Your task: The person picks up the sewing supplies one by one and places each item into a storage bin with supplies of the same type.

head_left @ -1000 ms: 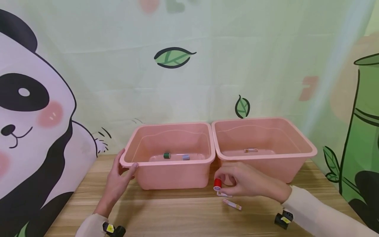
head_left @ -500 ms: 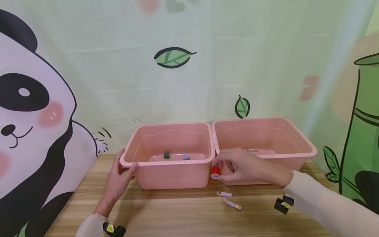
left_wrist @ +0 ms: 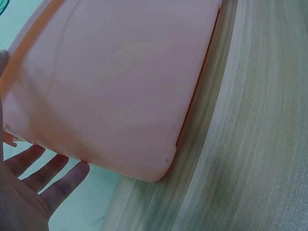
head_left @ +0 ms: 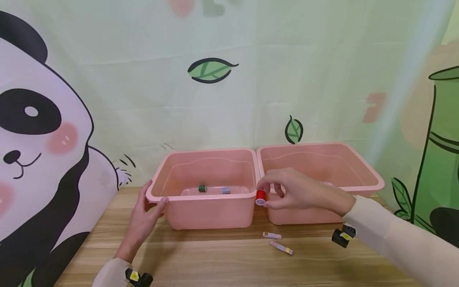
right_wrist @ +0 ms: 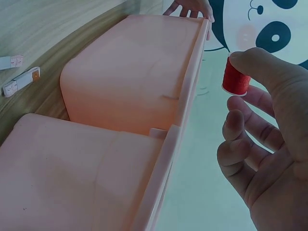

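Between thumb and fingertips my right hand (head_left: 299,189) pinches a red spool of thread (head_left: 260,197), held up in front of the meeting rims of two pink bins. The right wrist view shows the red spool (right_wrist: 236,77) with its pale end facing down. My left hand (head_left: 141,219) grips the near left corner of the left bin (head_left: 211,213), its thumb on the rim and its fingers along the side. Inside that bin lie a green spool (head_left: 202,188) and a light blue spool (head_left: 225,191). The right hand covers part of the right bin (head_left: 305,217).
Two small printed white-and-pink sticks (head_left: 272,235) (head_left: 281,248) lie on the wooden table (head_left: 201,259) before the bins. A cloth backdrop (head_left: 251,99) with a panda print hangs right behind them.
My right hand has risen from the table with the red spool to bin-rim height, now hiding the small stick inside the right bin. The left hand keeps its hold.
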A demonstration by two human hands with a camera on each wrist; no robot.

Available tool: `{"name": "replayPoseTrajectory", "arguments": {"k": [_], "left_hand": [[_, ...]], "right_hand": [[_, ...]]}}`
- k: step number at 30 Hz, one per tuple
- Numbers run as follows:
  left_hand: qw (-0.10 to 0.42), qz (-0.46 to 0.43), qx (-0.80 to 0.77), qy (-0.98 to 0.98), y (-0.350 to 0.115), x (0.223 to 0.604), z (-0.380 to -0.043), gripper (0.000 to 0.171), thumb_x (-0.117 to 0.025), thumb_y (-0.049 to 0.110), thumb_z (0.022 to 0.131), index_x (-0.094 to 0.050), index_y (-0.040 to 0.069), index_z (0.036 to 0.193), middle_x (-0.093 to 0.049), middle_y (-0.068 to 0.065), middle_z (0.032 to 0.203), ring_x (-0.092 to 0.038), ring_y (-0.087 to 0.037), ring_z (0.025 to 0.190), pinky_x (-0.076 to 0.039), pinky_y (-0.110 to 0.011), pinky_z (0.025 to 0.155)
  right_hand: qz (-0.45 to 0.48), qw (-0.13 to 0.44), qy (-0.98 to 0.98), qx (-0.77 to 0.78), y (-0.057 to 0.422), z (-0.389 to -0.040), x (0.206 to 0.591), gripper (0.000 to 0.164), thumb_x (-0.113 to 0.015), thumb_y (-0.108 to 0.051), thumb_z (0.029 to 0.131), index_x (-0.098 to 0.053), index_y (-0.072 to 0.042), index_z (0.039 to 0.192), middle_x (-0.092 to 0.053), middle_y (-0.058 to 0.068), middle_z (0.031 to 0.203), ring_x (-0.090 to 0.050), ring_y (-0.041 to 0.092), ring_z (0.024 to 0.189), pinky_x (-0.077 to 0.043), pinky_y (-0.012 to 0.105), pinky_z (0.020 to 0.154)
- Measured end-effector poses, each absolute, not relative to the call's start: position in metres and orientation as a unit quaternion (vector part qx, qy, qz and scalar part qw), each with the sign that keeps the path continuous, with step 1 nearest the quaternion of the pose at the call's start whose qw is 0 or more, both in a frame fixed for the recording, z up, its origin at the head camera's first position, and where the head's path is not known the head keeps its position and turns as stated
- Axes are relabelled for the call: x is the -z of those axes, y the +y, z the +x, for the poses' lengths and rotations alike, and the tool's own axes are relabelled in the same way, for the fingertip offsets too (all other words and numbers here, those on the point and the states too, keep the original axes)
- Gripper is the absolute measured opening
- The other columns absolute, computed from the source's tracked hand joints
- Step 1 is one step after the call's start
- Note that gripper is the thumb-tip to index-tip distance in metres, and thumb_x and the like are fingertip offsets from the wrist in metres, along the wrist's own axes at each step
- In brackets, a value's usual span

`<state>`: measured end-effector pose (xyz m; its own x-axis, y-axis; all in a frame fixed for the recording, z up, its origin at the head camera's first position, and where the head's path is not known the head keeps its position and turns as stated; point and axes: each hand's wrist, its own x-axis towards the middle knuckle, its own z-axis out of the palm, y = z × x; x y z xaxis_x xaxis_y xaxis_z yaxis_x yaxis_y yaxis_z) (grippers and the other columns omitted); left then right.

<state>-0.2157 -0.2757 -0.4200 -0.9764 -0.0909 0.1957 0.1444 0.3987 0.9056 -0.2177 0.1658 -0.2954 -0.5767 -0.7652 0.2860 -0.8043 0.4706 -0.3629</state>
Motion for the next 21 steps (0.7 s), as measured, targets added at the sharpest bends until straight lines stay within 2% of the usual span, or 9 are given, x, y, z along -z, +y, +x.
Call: {"name": "replayPoseTrajectory", "arguments": {"k": [13, 21], "left_hand": [[0.105, -0.014, 0.550, -0.828, -0.275, 0.419, -0.215, 0.089, -0.068, 0.050, 0.097, -0.012, 0.037, 0.165, -0.034, -0.011, 0.162, -0.050, -0.035, 0.129, -0.059, -0.046, 0.092], [0.115, -0.020, 0.555, -0.823, -0.276, 0.420, -0.217, 0.087, -0.069, 0.044, 0.098, -0.014, 0.034, 0.165, -0.039, -0.014, 0.159, -0.052, -0.034, 0.125, -0.061, -0.044, 0.088]], "right_hand": [[0.462, 0.047, -0.856, -0.229, 0.163, -0.223, 0.290, 0.026, -0.083, -0.023, 0.088, -0.073, -0.021, 0.113, -0.063, -0.014, 0.092, -0.056, 0.008, 0.068, -0.050, 0.021, 0.055], [0.465, 0.040, -0.855, -0.224, 0.158, -0.236, 0.281, 0.026, -0.084, -0.025, 0.087, -0.073, -0.021, 0.110, -0.064, -0.009, 0.088, -0.055, 0.008, 0.067, -0.052, 0.022, 0.056]]}}
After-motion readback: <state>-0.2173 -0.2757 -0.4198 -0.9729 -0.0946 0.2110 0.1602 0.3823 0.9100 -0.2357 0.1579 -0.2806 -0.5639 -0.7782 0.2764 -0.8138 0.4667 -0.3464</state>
